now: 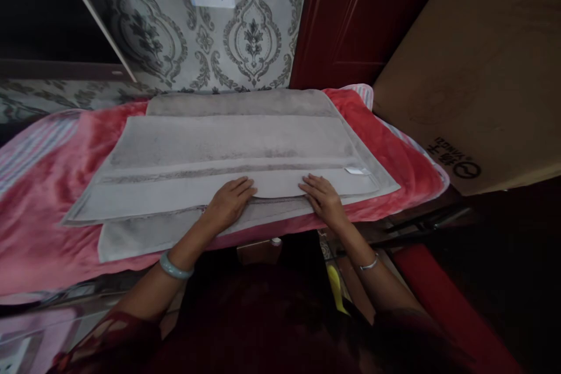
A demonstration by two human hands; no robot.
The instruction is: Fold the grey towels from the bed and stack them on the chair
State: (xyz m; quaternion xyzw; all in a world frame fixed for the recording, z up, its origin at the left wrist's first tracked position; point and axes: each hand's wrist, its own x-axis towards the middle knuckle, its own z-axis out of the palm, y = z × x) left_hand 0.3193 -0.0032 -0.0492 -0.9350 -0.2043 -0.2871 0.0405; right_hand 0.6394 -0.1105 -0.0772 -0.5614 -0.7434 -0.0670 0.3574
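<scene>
A plush pink-red blanket with striped trim (39, 234) spreads across; near its front edge lies layered, pale grey rectangular cloth (236, 137). On the cloth's front edge, the left hand (232, 201) lays its fingers close together; the right hand (323, 198) has fingers slightly spread. Thumb pinching: cannot tell. Beyond the blanket's right edge stands a brown cardboard box (473, 70).

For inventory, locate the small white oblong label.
In the head view, the label lies on the grey fabric, near its right end, right of the right hand.
</scene>
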